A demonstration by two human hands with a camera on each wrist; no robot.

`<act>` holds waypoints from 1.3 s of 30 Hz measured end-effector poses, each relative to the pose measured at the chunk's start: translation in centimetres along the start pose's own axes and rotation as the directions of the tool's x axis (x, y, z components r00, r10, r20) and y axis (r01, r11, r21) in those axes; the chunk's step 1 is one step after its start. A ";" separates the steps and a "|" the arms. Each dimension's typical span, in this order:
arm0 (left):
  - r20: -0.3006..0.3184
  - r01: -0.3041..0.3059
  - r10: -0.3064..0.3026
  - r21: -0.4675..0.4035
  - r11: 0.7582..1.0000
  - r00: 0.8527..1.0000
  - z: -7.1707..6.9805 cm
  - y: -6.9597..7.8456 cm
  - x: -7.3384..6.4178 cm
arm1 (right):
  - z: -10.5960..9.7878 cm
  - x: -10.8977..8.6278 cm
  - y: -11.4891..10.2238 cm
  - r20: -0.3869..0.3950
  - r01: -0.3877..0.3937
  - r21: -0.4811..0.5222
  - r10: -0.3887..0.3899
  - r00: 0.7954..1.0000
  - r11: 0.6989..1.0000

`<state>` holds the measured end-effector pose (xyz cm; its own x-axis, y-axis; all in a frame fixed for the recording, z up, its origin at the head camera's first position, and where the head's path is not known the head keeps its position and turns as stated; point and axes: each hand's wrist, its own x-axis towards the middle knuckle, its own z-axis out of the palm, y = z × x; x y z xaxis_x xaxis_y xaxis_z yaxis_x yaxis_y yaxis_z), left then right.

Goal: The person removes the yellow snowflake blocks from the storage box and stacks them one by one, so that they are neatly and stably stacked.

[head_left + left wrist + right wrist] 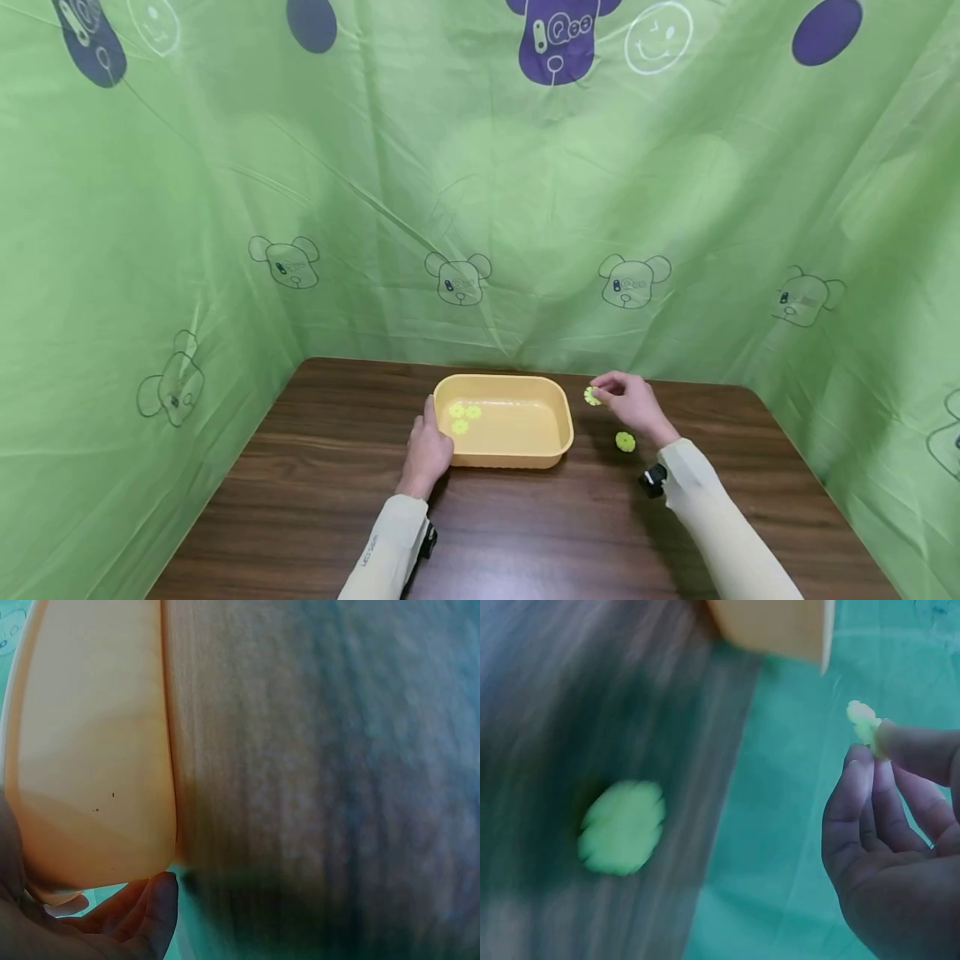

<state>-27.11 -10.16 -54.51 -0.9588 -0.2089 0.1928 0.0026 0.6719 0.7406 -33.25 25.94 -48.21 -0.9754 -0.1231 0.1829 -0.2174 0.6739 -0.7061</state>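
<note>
My left hand (429, 450) grips the left end of a yellow rectangular basin (491, 460), thumb near the rim and fingers along the outer end wall. In the left wrist view, the fingertips (161, 889) sit low at its corner. Three yellow-green flower-shaped pieces (460, 426) lie inside the basin at its left. To the right of the basin, my right hand (633, 407) pinches another flower-shaped piece (864, 724) between thumb and fingertips, held above the table. One more flower piece (626, 442) lies on the table below that hand.
The dark wood-grain table (322, 467) ends at the back against a green curtain (375, 208) with printed bear heads, which also hangs at both sides. A dark wrist camera (654, 481) is strapped at the right cuff, another (428, 542) at the left.
</note>
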 end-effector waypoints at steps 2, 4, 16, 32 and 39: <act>0.004 0.004 -0.004 0.001 1.000 1.000 0.0 0.0 0.1 | -0.7 -0.7 0.7 -0.001 -0.042 -0.026 0.042 0.999 0.999; 0.008 0.005 -0.005 0.001 1.000 1.000 -0.1 0.0 0.1 | -1.1 -1.3 1.4 0.004 -0.085 -0.027 0.085 0.996 0.996; 0.015 -0.001 0.001 0.008 1.000 1.000 -0.2 0.1 0.1 | -1.3 -3.3 4.7 0.053 -0.211 0.066 0.207 0.977 0.975; 0.039 0.018 -0.018 0.011 1.000 0.999 -0.2 0.0 -0.2 | -0.7 -4.6 5.6 0.042 -0.189 -0.039 0.191 0.981 0.981; 0.021 0.014 -0.015 0.008 1.000 1.000 -0.1 0.1 -0.3 | -0.4 -4.6 6.2 -0.009 -0.119 -0.151 0.119 0.993 0.981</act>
<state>-26.80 -10.04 -54.43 -0.9645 -0.2034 0.1683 -0.0136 0.6748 0.7379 -30.11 30.96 -53.18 -0.9940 -0.0357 0.1038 -0.0922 0.7857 -0.6117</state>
